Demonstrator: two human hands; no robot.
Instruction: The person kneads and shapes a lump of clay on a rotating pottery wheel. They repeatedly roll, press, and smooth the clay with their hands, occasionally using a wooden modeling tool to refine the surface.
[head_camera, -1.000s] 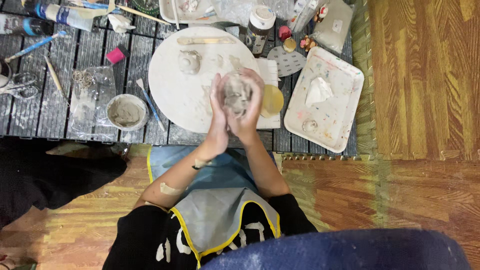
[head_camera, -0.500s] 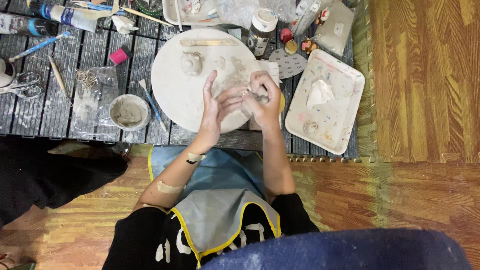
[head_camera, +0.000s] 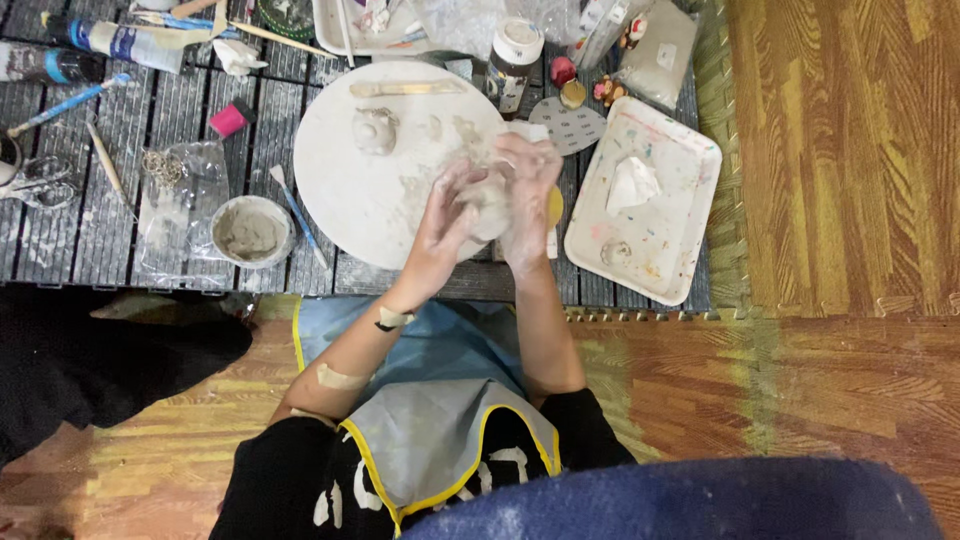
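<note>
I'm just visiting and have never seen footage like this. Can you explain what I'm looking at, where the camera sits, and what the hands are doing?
There is no machine here: a person works with two bare hands. The single camera is worn on that person's head and looks straight down, so you see their arms, a blue apron and the low dark slatted table from above.

The left hand and right hand are cupped around a lump of pale grey clay, both smeared with it, over a round white board. A smaller clay piece sits on that board.

Around it lie a small bowl of grey slurry, a blue-handled brush, a pink block, a jar with a white lid, and a paint-speckled white tray holding crumpled paper.
</note>
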